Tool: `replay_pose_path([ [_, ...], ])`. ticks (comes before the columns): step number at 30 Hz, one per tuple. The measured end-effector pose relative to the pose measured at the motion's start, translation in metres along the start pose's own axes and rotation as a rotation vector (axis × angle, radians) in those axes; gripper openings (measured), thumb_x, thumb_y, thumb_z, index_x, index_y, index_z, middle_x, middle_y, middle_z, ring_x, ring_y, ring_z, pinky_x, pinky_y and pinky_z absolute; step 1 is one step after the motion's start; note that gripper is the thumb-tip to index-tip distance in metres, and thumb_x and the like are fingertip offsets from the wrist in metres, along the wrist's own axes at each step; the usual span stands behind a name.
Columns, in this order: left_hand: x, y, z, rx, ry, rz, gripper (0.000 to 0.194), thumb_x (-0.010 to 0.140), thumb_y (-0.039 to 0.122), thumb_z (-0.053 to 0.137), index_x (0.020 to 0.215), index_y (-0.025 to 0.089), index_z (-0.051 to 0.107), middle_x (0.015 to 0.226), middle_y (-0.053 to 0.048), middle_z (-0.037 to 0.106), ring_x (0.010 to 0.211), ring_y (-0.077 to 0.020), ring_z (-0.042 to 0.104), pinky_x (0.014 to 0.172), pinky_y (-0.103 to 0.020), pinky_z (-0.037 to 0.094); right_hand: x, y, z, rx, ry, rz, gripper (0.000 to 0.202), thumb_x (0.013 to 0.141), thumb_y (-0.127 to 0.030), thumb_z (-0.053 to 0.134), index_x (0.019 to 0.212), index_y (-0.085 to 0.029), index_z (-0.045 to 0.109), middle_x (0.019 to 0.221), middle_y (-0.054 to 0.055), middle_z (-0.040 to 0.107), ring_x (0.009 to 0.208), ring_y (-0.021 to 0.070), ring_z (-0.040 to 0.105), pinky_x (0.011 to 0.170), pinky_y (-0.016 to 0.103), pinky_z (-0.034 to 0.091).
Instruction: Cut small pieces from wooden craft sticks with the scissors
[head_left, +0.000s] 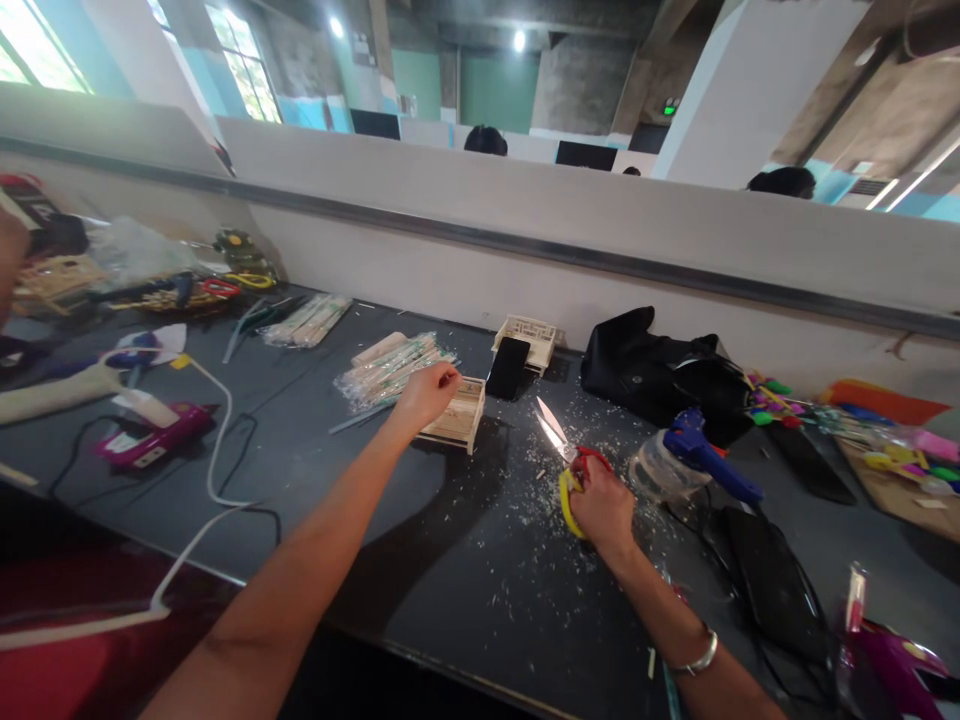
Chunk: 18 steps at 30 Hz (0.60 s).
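My left hand (429, 396) is closed in a pinch above a small wooden model (459, 422) that looks like a miniature bed. Whatever its fingertips hold, if anything, is too small to tell. Scissors (556, 432) with red and yellow handles are in my right hand (604, 506), their blades slightly apart and pointing away from me over the table. Small pale clippings lie scattered around them. Behind the bed-like model, a black phone (508, 368) leans against a second wooden model (541, 342).
Plastic-wrapped sticks (397, 368) lie behind my left hand. To the right are a black bag (652, 370), a blue glue gun (694, 450) by a clear container, and a black power bank (776, 580). A purple device (157, 435) with a white cable lies left. Part of another person shows at the left edge.
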<state>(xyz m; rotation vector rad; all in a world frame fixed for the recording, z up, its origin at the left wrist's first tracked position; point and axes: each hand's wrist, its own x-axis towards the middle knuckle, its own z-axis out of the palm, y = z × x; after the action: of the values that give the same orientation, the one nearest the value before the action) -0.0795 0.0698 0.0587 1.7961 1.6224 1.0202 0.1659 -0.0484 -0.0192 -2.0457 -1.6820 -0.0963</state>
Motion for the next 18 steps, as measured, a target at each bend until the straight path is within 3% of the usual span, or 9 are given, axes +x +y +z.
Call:
replay_pose_path([
  [2,-0.004,0.012,0.002,-0.269,-0.010,-0.045,0.011,0.067,0.009,0.052,0.066,0.019,0.054,0.056,0.003,0.053,0.056,-0.0130,0.047,0.055,-0.024,0.033,0.001,0.000,0.000,0.048,-0.002,0.025,0.013,0.063,-0.014,0.058,0.074,-0.021,0.060,0.058,-0.003,0.058,0.052,0.0116,0.049,0.051,0.021,0.027],
  [3,-0.009,0.018,0.006,-0.439,-0.076,-0.072,0.014,0.065,0.005,0.051,0.068,0.019,0.054,0.059,0.003,0.055,0.055,-0.0120,0.048,0.053,-0.023,0.034,0.001,0.001,-0.001,0.075,-0.003,0.040,0.013,0.063,-0.013,0.057,0.073,-0.021,0.060,0.058,-0.003,0.057,0.051,0.0115,0.049,0.051,0.021,0.027],
  [7,-0.041,0.034,0.045,-0.903,-0.500,-0.158,0.019,0.060,-0.001,0.049,0.065,0.016,0.051,0.060,-0.003,0.062,0.049,-0.0118,0.055,0.047,-0.023,0.040,0.002,0.000,-0.004,0.142,0.002,0.091,0.017,0.061,-0.011,0.055,0.073,-0.022,0.059,0.057,-0.003,0.057,0.051,0.0121,0.050,0.051,0.021,0.028],
  [10,-0.064,0.034,0.077,-0.990,-0.674,-0.297,0.015,0.065,0.003,0.055,0.066,0.017,0.048,0.057,-0.003,0.062,0.046,-0.0133,0.058,0.045,-0.025,0.045,0.002,0.000,-0.006,0.155,0.008,0.102,0.018,0.060,-0.010,0.053,0.072,-0.021,0.058,0.058,-0.003,0.059,0.053,0.0130,0.051,0.052,0.022,0.029],
  [14,-0.076,0.027,0.095,-1.040,-0.751,-0.315,0.022,0.070,0.025,0.068,0.070,0.017,0.048,0.058,-0.003,0.065,0.042,-0.0131,0.058,0.040,-0.023,0.044,0.001,0.000,-0.004,0.160,0.016,0.082,0.017,0.060,-0.010,0.051,0.072,-0.021,0.057,0.057,-0.002,0.058,0.052,0.0134,0.051,0.051,0.022,0.028],
  [18,-0.070,0.024,0.092,-1.075,-0.671,-0.325,0.034,0.065,0.042,0.073,0.066,0.015,0.053,0.045,0.003,0.055,0.027,-0.0038,0.037,0.029,-0.016,0.021,0.001,0.000,-0.003,0.150,0.007,0.085,0.016,0.061,-0.011,0.052,0.072,-0.022,0.057,0.056,-0.003,0.058,0.051,0.0135,0.051,0.051,0.022,0.028],
])
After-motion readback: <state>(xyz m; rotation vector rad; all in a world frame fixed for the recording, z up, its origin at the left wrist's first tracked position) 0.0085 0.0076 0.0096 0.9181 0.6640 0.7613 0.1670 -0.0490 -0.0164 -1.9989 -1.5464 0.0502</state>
